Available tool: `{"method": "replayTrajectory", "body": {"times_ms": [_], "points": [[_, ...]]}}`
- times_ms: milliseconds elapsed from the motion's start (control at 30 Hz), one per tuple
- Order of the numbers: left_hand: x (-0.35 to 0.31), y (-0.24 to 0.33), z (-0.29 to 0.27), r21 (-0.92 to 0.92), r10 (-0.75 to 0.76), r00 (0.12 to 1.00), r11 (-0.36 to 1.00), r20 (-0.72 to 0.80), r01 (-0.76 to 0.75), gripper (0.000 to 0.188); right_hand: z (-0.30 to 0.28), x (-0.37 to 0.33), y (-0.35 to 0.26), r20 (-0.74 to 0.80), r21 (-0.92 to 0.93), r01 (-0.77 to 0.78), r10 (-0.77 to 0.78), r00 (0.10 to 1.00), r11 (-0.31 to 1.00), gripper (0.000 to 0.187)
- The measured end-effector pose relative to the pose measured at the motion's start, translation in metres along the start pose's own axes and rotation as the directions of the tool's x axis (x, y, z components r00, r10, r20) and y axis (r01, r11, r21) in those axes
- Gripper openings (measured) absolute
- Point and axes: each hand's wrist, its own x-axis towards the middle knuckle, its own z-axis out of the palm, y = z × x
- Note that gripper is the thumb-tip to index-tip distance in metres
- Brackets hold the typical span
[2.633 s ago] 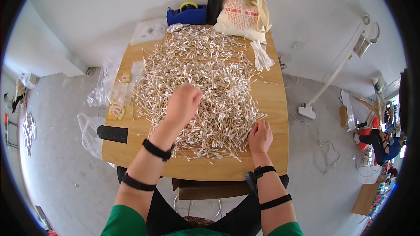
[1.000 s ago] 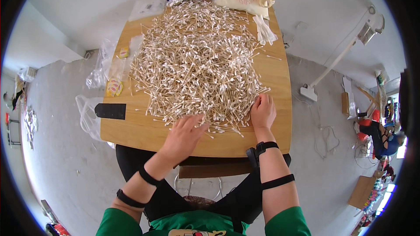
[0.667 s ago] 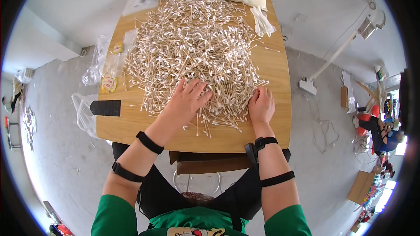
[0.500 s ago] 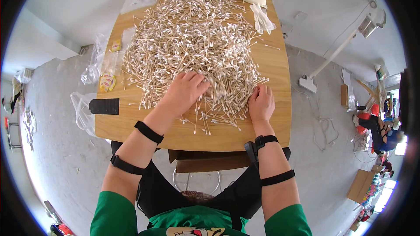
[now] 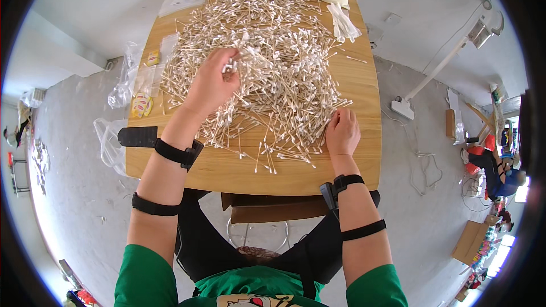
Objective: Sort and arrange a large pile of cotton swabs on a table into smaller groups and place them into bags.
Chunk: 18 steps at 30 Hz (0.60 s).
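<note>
Near edge of the desk (image 5: 364,159): swabs (image 5: 293,152) lie thin and fanned, some tips almost at bare wood. Handling, judged by eye: next to no weight apiece; thin sticks, stiff, likely to snap under a sharp bend; white tips soft, apt to catch on neighbours; strays prone to roll. Best hold: mid-stick, several side by side, clear of the tips.

Right grip (image 5: 343,131): at the near right edge of the heap (image 5: 284,74), fingers curled in. Swabs poke out just past the fingertips; cannot tell whether it has hold of them.

Left grip (image 5: 215,81): farther in, above the heap's left part, fingers bent closed round a bunch of swabs, white tips showing among them. Count hidden.

Heap: spreads over the middle of the desk to the far end, sticks crossed every way.

Against half a second ago: left grip sits farther from the body and more to the left, swab tips now visible in it. Thinly covered wood shows where that hand lay. Right grip holds about the same spot.
</note>
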Motion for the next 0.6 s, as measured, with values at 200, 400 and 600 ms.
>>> {"method": "replayTrajectory", "body": {"times_ms": [200,400,600], "points": [[0.003,-0.028,-0.012,-0.277,-0.337,0.928,0.917,-0.161,0.285,0.048,0.000,0.001,-0.001,0.005,0.000,0.004,-0.004,1.000,1.000,0.007],[-0.006,-0.071,-0.028,-0.709,-0.571,0.811,0.623,-0.124,0.330,0.045,0.000,0.000,-0.003,0.004,0.009,0.007,-0.007,1.000,1.000,0.007],[-0.014,-0.100,-0.037,-0.168,-0.391,0.823,0.920,-0.412,0.354,0.051,0.000,0.000,-0.005,-0.007,0.014,0.012,-0.012,1.000,1.000,0.006]]}}
